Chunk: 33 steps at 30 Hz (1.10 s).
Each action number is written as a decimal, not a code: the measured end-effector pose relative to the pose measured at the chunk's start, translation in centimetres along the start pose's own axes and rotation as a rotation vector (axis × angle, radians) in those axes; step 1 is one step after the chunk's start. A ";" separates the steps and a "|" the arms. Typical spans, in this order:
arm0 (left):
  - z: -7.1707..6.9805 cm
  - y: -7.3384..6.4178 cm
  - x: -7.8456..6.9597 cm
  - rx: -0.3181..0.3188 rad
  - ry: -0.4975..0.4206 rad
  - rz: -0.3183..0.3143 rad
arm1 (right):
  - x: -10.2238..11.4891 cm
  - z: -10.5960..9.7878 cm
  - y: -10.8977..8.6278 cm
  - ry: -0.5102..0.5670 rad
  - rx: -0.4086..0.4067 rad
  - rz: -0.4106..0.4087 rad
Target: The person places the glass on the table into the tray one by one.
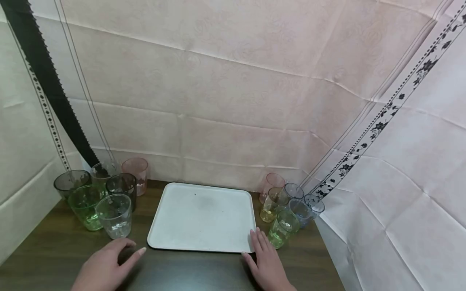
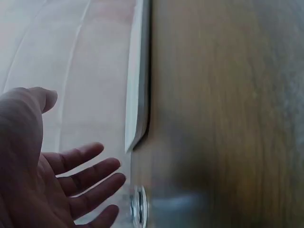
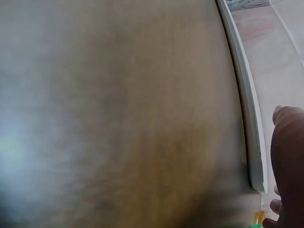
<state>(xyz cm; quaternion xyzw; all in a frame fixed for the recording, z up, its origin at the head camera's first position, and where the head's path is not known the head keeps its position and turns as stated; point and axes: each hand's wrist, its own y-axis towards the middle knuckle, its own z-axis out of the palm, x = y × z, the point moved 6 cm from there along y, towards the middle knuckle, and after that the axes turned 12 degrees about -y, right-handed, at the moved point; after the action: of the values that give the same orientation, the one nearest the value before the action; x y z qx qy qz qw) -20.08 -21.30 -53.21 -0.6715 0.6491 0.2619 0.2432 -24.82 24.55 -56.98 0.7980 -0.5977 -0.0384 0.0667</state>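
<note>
A white rectangular tray (image 1: 204,218) lies on the table between two groups of plastic cups. My left hand (image 1: 109,264) is in front of the left group, nearest the clear cup (image 1: 115,218); its fingers are spread and relaxed in the left wrist view, holding nothing. My right hand (image 1: 265,258) is at the tray's front right corner, fingers straight and overlapping that corner in the head view, close to the green cup (image 1: 283,230) of the right group. In the right wrist view only the thumb side of the right hand (image 3: 289,152) shows, beside the tray's edge.
Behind the clear cup on the left stand a green cup (image 1: 85,204), dark cups (image 1: 125,190) and a pink cup (image 1: 140,178). The right group has yellow (image 1: 269,208), pink (image 1: 271,184) and several bluish cups (image 1: 302,210). Patterned cloth (image 1: 218,101) rises behind the wooden table (image 1: 47,250).
</note>
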 end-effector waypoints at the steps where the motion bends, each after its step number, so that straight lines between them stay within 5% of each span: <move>1: -0.3 0.0 0.5 0.010 -0.006 -0.041 | 0.0 0.0 0.2 0.005 -0.005 0.003; 5: -1.7 0.1 2.5 0.013 -0.029 -0.172 | 0.2 0.2 1.0 0.013 -0.030 0.014; 13: -3.2 0.4 5.0 -0.192 -0.164 -0.325 | 0.7 0.4 1.8 0.037 -0.025 0.037; 21: -2.9 1.2 4.8 -0.331 -0.297 -0.270 | 0.9 1.3 2.6 0.041 -0.009 0.038; 33: -2.5 2.4 3.9 -0.385 -0.331 -0.260 | 0.7 1.5 2.4 0.039 0.018 0.053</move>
<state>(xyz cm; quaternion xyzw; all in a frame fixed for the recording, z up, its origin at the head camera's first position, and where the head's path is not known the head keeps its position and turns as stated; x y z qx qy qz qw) -22.35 -26.01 -53.93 -0.7311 0.4475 0.4529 0.2453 -27.14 23.11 -58.07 0.7831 -0.6175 -0.0156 0.0721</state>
